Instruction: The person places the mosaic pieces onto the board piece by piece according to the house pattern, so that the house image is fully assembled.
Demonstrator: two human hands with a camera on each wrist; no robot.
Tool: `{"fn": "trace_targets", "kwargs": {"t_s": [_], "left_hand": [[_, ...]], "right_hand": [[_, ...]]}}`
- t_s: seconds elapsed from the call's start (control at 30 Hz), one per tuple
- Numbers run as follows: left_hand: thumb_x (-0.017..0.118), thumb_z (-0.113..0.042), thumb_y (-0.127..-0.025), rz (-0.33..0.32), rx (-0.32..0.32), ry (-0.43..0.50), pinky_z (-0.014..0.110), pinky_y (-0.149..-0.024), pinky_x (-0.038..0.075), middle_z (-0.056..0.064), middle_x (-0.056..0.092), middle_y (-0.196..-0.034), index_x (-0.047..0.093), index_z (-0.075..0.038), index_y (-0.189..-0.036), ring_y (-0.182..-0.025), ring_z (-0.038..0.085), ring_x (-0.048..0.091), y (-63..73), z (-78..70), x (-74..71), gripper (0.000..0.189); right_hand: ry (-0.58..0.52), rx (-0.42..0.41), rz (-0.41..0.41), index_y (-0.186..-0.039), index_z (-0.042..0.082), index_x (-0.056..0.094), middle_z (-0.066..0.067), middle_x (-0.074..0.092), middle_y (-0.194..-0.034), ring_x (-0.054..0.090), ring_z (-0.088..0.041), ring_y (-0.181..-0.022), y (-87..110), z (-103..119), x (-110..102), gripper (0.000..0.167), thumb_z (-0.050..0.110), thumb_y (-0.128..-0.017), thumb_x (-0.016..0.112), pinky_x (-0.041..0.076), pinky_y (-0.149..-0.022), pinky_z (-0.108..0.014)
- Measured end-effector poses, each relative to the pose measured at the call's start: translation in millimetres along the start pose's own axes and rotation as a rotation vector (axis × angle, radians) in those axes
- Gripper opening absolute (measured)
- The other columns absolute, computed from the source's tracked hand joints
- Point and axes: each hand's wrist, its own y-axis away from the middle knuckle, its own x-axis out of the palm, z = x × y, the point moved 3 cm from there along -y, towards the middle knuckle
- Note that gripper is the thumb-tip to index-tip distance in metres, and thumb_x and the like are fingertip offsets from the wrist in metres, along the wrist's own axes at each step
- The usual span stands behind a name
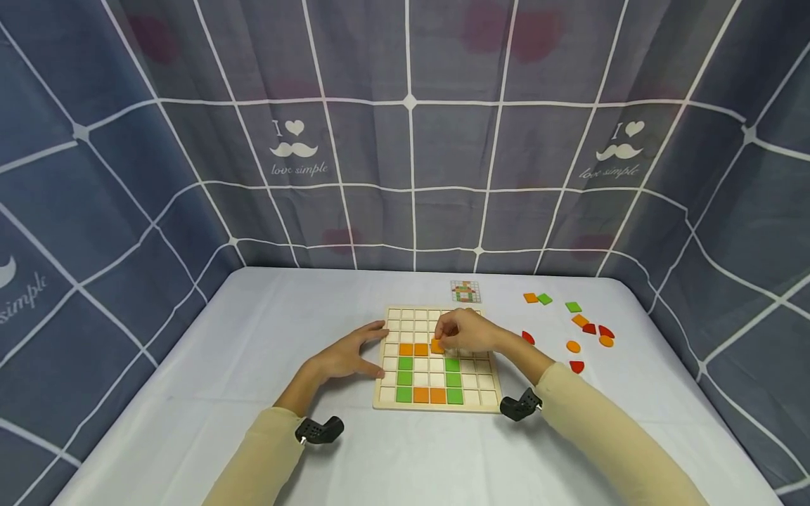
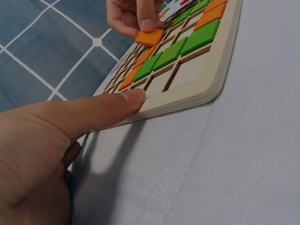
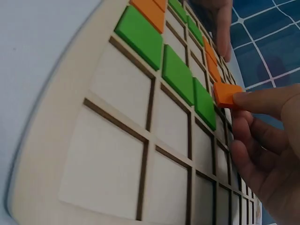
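A wooden grid board (image 1: 436, 407) lies on the white table, with green square tiles (image 1: 404, 378) and orange square tiles (image 1: 420, 396) set in some of its cells. My right hand (image 1: 467, 330) pinches another orange square tile (image 3: 227, 95) between thumb and fingers, tilted just over the board beside the row of orange tiles. My left hand (image 1: 344, 355) rests at the board's left side, fingers spread; its thumb (image 2: 117, 104) touches the rim in the left wrist view. The other left fingers are partly hidden there.
A small pattern card (image 1: 465, 291) lies behind the board. To the right are scattered loose pieces: green diamonds (image 1: 573, 307), orange squares (image 1: 580, 320), orange discs (image 1: 573, 346) and red rounded pieces (image 1: 576, 367). A grey checked curtain (image 1: 380, 140) surrounds the table.
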Motion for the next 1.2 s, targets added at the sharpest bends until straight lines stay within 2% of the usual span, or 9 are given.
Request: {"fn": "trace_targets", "kwargs": {"t_s": [0.13,0.33,0.7,0.83,1.0,1.2], "left_hand": [[0.095,-0.021,-0.074,0.003,-0.001,0.006,0.058,-0.123,0.012,0.000,0.025,-0.169,0.049,-0.015,-0.156,-0.156,0.029,0.014,-0.4,-0.5,0.1,0.094],[0.095,-0.020,-0.073,-0.010,-0.017,0.014,0.059,-0.123,0.012,-0.001,0.026,-0.169,0.050,-0.016,-0.155,-0.156,0.029,0.014,-0.3,-0.3,0.4,0.093],[0.095,-0.018,-0.073,-0.003,-0.014,0.017,0.058,-0.123,0.011,0.000,0.025,-0.169,0.050,-0.014,-0.155,-0.156,0.029,0.013,0.4,-3.1,0.7,0.093],[0.094,-0.018,-0.074,-0.006,-0.002,0.011,0.059,-0.123,0.012,0.000,0.026,-0.169,0.049,-0.014,-0.155,-0.156,0.030,0.014,0.6,-2.7,0.8,0.093],[0.094,-0.019,-0.075,0.000,0.009,0.007,0.059,-0.123,0.012,0.001,0.025,-0.169,0.048,-0.013,-0.156,-0.156,0.030,0.014,1.3,-2.6,0.8,0.094],[0.094,-0.018,-0.075,0.009,0.013,0.014,0.058,-0.123,0.012,-0.001,0.024,-0.170,0.048,-0.012,-0.156,-0.156,0.029,0.013,2.5,-3.4,0.5,0.094]], "right_hand": [[0.063,-0.018,0.008,-0.095,0.007,0.073,0.008,0.068,-0.080,0.061,-0.011,-0.073,0.3,1,4,0.001,0.007,-0.094,0.074,0.054,-0.069,-0.028],[0.135,-0.080,-0.002,-0.093,0.007,0.074,0.011,0.064,-0.077,0.058,-0.008,-0.071,0.6,6,6,0.005,0.012,-0.095,0.074,0.052,-0.067,-0.028],[0.157,-0.080,0.015,-0.096,0.008,0.075,0.010,0.065,-0.080,0.058,-0.007,-0.074,3.7,9,5,0.005,0.008,-0.092,0.077,0.052,-0.069,-0.026],[0.125,-0.067,0.027,-0.096,0.009,0.074,0.009,0.068,-0.085,0.061,-0.008,-0.078,7.7,6,-4,0.005,0.008,-0.092,0.077,0.054,-0.073,-0.028],[0.126,-0.049,-0.002,-0.098,0.009,0.075,0.010,0.070,-0.090,0.064,-0.010,-0.084,15.2,-3,-21,0.006,0.009,-0.093,0.076,0.056,-0.076,-0.030],[0.140,0.020,-0.041,-0.101,0.008,0.075,0.008,0.071,-0.094,0.066,-0.015,-0.089,28.6,-12,-47,0.007,0.011,-0.094,0.075,0.055,-0.078,-0.035]]}}
